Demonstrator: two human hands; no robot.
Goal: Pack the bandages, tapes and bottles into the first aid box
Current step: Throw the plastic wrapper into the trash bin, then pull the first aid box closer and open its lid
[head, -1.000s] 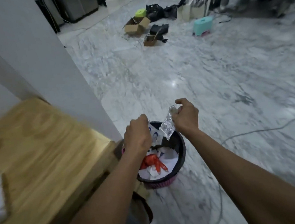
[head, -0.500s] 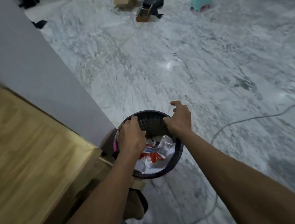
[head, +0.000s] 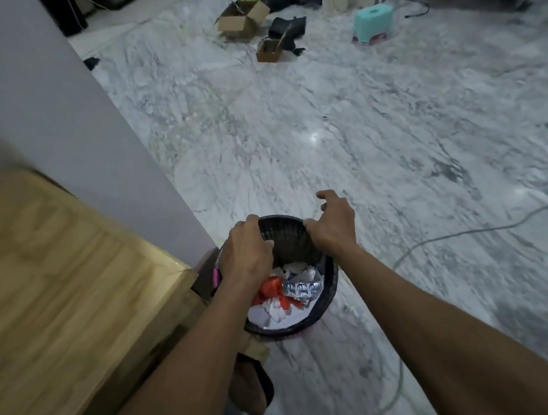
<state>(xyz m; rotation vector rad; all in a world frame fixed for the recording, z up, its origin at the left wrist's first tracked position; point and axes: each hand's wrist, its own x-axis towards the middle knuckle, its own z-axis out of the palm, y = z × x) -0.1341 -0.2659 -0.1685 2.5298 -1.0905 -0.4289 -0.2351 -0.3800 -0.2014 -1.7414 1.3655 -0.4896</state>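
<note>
I can read no text, label, brand or number anywhere. The silver wrapper in the waste bin below my hands carries blue print, but it is too small and blurred to make out.

Both arms extended forward-down; left hand curled, right hand loosely open, empty.

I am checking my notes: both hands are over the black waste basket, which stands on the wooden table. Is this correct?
Not quite. The head view shows both the left hand and right hand over the black waste basket, but it stands on the marble floor, beside the wooden table, not on it.
</note>
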